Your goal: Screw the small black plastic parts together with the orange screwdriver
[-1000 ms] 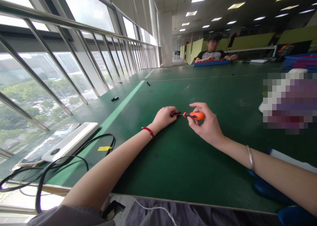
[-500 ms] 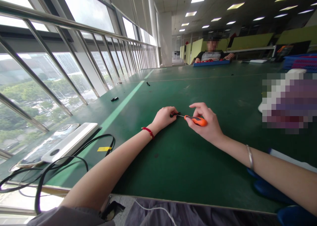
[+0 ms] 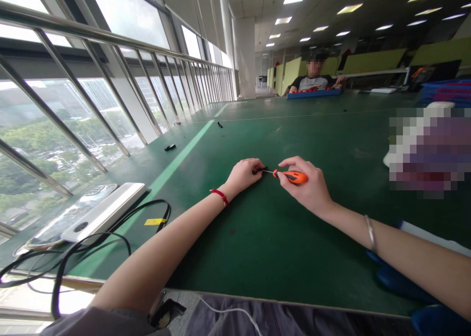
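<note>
The right hand has its fingers curled round the handle of the orange-and-black screwdriver, index finger raised clear, while the left hand pinches a small black part on the green table. The part's shape is hard to make out, partly hidden by the fingertips. Between the hands, the screwdriver's long axis runs from four o'clock at its handle towards nine-to-ten o'clock, its shaft reaching the part.

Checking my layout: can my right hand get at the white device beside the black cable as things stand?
Probably not easily: the right hand holds the orange screwdriver, and the left forearm lies between it and the white device.
</note>
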Motion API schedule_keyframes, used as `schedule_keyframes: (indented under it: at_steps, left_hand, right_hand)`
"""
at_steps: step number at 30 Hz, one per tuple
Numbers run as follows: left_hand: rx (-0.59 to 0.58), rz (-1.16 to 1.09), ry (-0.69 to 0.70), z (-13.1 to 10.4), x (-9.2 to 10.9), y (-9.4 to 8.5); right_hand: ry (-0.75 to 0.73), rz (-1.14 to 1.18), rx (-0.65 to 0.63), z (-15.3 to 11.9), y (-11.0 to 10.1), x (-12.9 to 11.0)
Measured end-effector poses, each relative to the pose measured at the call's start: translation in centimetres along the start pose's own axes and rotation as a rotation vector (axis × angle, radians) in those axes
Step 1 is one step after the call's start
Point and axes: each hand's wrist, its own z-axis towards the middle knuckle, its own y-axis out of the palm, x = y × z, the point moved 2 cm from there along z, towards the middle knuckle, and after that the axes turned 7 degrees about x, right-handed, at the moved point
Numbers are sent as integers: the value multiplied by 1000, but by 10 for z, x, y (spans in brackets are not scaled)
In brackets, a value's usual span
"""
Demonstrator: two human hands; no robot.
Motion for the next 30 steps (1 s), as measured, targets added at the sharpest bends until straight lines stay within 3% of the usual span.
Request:
schedule_keyframes:
  at_steps: [13, 18, 21, 25, 30]
  left_hand:
    - [0, 3, 5, 0, 0, 0]
    - [-1, -8, -17, 0, 0, 0]
    - [-18, -64, -61, 1, -4, 1]
    - [-38, -200, -94, 3, -10, 4]
    - [-78, -254, -81, 4, -11, 4]
  right_hand:
    - [-37, -11, -10, -1, 1, -2]
    - [-64, 14, -118, 1, -2, -3]
    - [-97, 38, -21, 8, -11, 0]
    - [-48, -39, 35, 20, -19, 20]
    - [27, -126, -147, 25, -10, 52]
